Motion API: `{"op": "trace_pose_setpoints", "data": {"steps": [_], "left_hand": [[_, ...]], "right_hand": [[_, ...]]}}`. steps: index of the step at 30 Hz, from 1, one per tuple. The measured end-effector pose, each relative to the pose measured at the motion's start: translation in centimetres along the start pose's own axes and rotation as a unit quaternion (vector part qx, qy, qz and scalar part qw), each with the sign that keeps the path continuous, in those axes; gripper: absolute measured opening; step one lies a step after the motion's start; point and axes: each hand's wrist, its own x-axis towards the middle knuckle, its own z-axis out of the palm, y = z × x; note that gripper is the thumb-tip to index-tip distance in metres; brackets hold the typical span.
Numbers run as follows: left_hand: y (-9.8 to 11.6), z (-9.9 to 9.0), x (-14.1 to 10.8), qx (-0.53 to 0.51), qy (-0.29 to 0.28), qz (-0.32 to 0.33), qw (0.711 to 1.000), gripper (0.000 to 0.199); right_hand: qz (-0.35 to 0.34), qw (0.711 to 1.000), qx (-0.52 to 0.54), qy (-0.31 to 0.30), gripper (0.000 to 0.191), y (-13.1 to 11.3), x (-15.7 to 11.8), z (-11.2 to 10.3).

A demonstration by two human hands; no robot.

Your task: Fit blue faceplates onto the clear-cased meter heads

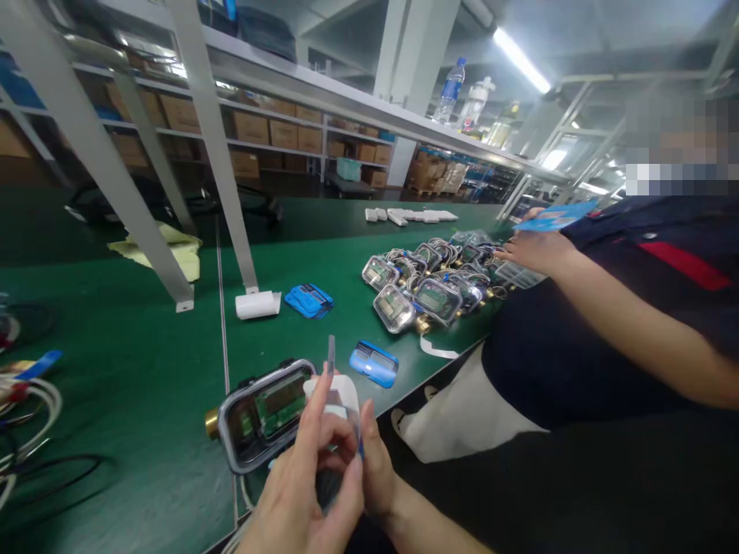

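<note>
My left hand [309, 485] has its index finger raised, with a small clear strip [331, 354] at the tip; its other fingers curl against a white-backed label [345, 391]. My right hand [379, 473] holds the same label from the right, thumb up along its edge. Just left of the hands, a meter with a clear rectangular cover [277, 404] lies on the green table, showing a green circuit board and a brass fitting [212, 423]. A blue label [374, 364] lies beyond my hands, and a stack of blue labels [309, 301] is farther back.
Several meters with coiled cables [439, 296] lie at the right of the table [277, 254]. A person [623, 300] stands there, holding a blue sheet [554, 217]. Metal shelf posts [216, 146], a white roll [257, 305], a yellow cloth [167, 250] and cables [35, 415] occupy the left.
</note>
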Motion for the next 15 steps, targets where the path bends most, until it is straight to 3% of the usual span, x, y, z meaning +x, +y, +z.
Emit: {"op": "trace_pose_setpoints", "data": {"steps": [9,13,15], "left_hand": [[-2.4,0.2,-0.5,-0.048,0.029,-0.033,0.998,0.062],[-1.8,0.4,0.2,-0.099,0.064,-0.025,0.993,0.06],[-1.4,0.4,0.8,-0.122,0.068,-0.026,0.99,0.061]], "right_hand": [[0.025,0.994,0.094,-0.058,0.073,0.2,0.5,0.4],[-0.021,0.988,-0.031,-0.147,0.076,-1.3,0.4,0.1],[-0.062,0.975,-0.154,-0.149,0.066,-2.3,0.2,-0.5]]}}
